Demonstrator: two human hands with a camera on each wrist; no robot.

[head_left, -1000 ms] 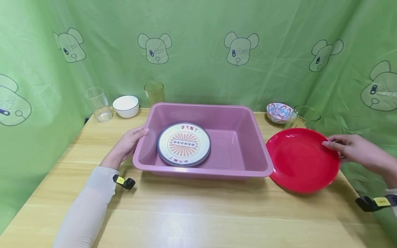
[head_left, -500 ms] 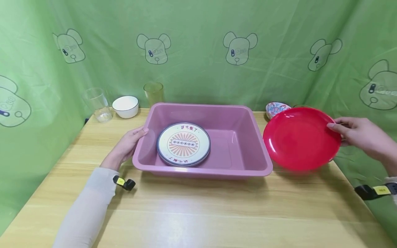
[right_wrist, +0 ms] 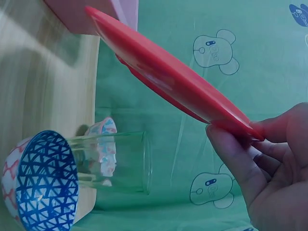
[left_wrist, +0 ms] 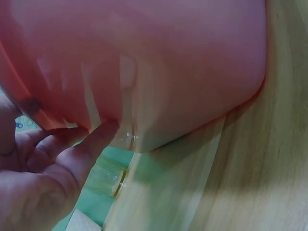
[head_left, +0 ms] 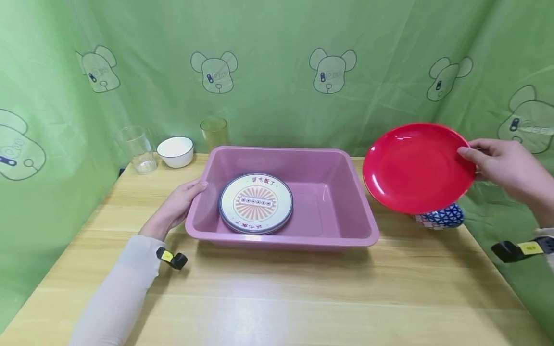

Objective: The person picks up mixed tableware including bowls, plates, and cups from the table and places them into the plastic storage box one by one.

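Observation:
My right hand (head_left: 508,166) pinches the right edge of a red plate (head_left: 417,168), thumb on its upper face. The plate hangs tilted above the table's right side, apart from the pink plastic basin (head_left: 281,241). In the right wrist view, the plate (right_wrist: 168,72) shows side-on between thumb and fingers. My left hand (head_left: 175,206) holds the basin's left rim, thumb over the rim. The left wrist view has its fingers (left_wrist: 91,144) against the basin's outer wall. White patterned plates (head_left: 256,203), stacked, lie in the basin's left half.
Below the red plate stands a blue-patterned bowl (head_left: 447,216). The right wrist view also holds a clear glass (right_wrist: 130,161) and a pink-and-blue bowl (right_wrist: 103,127). Back left are a clear glass (head_left: 140,151), a white bowl (head_left: 175,152) and a yellow glass (head_left: 214,132). Green curtains surround the table.
My right hand has lifted the red plate upward, uncovering the blue-patterned bowl and covering the small bowl and glass behind. My left hand and the basin have stayed in place.

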